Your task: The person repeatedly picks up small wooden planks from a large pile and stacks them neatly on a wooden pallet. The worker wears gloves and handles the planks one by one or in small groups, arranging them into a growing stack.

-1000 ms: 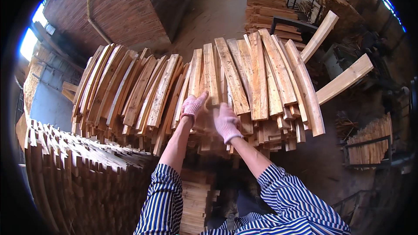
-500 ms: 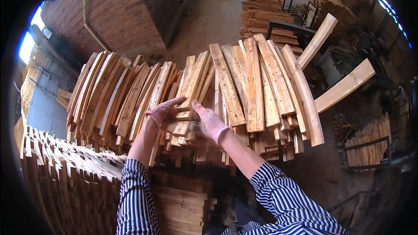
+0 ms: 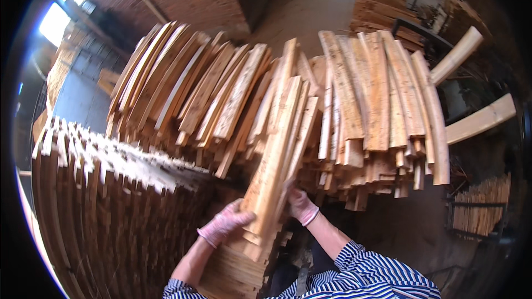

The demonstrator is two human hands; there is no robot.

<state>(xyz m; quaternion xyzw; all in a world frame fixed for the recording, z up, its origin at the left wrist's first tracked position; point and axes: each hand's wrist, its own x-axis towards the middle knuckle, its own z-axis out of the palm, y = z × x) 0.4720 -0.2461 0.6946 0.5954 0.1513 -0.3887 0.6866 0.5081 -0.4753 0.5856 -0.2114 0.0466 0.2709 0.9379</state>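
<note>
My two hands, in pinkish work gloves, hold a small bundle of wooden slats between them. My left hand grips its left side near the close end. On the opposite side, my right hand is pressed against the bundle, its fingers partly hidden and blurred. The slats slant away from me, and their far ends overlap the wide pile of wooden slats. Below their near ends is a lower stack of slats, close to my body.
Upright rows of slats fill the left side. Two slats jut out past the pile's right end. A brick wall stands beyond, with another slat stack at the far right. A metal rack holds wood at right.
Both hands have drawn the bundle of slats off the pile toward me and downward. A gap shows in the pile's middle. The whole view has shifted, with the pile now further right.
</note>
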